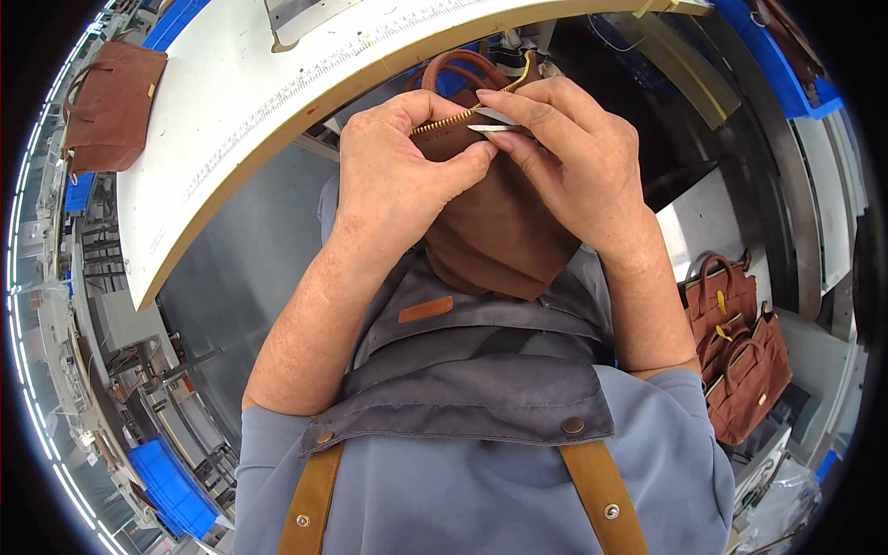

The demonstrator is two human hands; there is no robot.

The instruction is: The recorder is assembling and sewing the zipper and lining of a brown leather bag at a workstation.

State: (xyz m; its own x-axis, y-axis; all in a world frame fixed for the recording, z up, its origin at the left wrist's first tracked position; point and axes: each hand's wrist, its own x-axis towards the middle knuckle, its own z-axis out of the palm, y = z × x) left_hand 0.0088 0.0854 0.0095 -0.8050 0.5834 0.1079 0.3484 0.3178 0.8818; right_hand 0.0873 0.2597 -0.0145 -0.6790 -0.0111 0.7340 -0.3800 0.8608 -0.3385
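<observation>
Brown zip-top handbag [504,236] rests against the person's grey apron [472,398], near the edge of the white surface [240,83]. The left hand [393,171] pinches its gold-toothed zipper [444,121]; the right hand [578,148] pinches what look like metal thread snips [495,129], blades parted. Thread trimming seems in hand; the next move calls for tips clear of the zipper.

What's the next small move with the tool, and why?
Probably ease the silver tool slightly closer to the gold zipper, without closing it. The left hand holds the brown bag beside the zipper, and the right hand has the tool close by, its two tips apart. The exact spot to work on isn't clear.
</observation>
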